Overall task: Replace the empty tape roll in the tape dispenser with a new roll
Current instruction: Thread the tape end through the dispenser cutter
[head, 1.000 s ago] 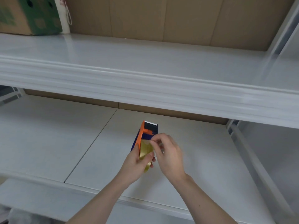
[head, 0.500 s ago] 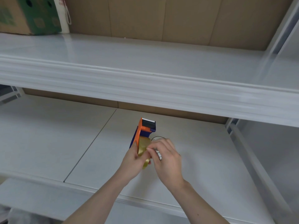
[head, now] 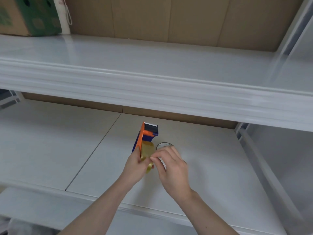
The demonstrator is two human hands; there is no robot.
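Observation:
An orange and blue tape dispenser (head: 146, 134) stands tilted over the lower white shelf (head: 211, 167), its black toothed blade end pointing away from me. A yellowish clear tape roll (head: 147, 150) sits in its lower part. My left hand (head: 135, 165) grips the dispenser from the left at the roll. My right hand (head: 172, 168) comes from the right, thumb and forefinger pinched on the roll's near rim. A thin empty ring (head: 163, 144) lies flat on the shelf just right of the dispenser, partly hidden by my right fingers.
The upper white shelf (head: 152, 85) juts out above the hands with a thick front edge. On it, far left, stand a green and brown cardboard box (head: 28, 14) and a white tube (head: 64, 19). A white metal upright (head: 264, 167) slants along the right.
The dispenser has moved a little away from me and lower toward the shelf. My right hand slid down from the upper part of the roll to its near rim. The empty ring has come into view.

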